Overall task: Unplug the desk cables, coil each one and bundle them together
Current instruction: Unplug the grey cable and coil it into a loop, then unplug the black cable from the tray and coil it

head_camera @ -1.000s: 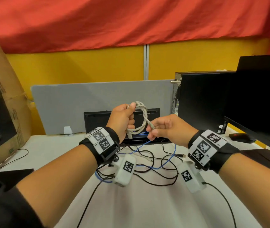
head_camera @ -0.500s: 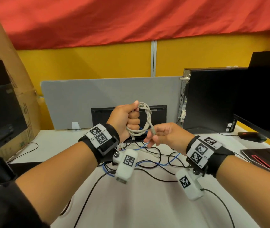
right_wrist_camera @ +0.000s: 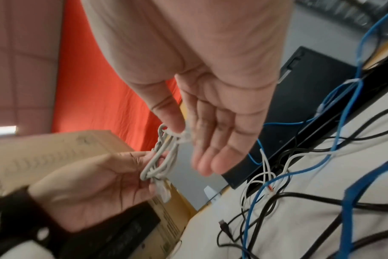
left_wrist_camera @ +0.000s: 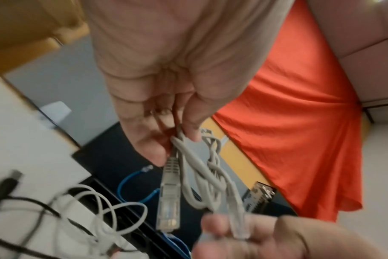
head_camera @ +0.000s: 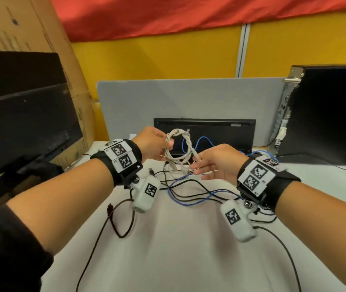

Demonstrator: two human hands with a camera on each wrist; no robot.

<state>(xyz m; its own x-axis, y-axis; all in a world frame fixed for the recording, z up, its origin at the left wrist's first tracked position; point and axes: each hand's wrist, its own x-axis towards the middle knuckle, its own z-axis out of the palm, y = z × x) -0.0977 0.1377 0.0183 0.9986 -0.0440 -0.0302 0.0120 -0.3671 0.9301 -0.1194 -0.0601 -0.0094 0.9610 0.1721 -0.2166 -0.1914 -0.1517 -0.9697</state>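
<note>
A grey network cable (head_camera: 185, 144), coiled and twisted into a small hank, hangs above the white desk (head_camera: 189, 249) in front of me. My left hand (head_camera: 166, 145) pinches the hank's loops near one clear plug (left_wrist_camera: 167, 201), thumb against fingertips (left_wrist_camera: 193, 133). My right hand (head_camera: 199, 169) is just right of the hank with its fingers straight and spread. The cable's other plug (left_wrist_camera: 239, 226) lies against those fingers (right_wrist_camera: 202, 163), with the thumb close beside it. In the right wrist view the grey cable (right_wrist_camera: 159, 157) spans between both hands.
Loose blue (head_camera: 189, 199), black (head_camera: 191, 184) and thin white (left_wrist_camera: 100, 201) cables lie tangled on the desk under my hands. A black keyboard (head_camera: 210, 131) leans on the grey divider (head_camera: 189, 98). A computer tower (head_camera: 326, 112) stands right; a monitor (head_camera: 20, 112) and a cardboard box (head_camera: 31, 22) stand left.
Both hands have come lower. My right hand's pinch on the plug has loosened and its fingers have straightened. My left hand's fist round the coil has become a fingertip pinch.
</note>
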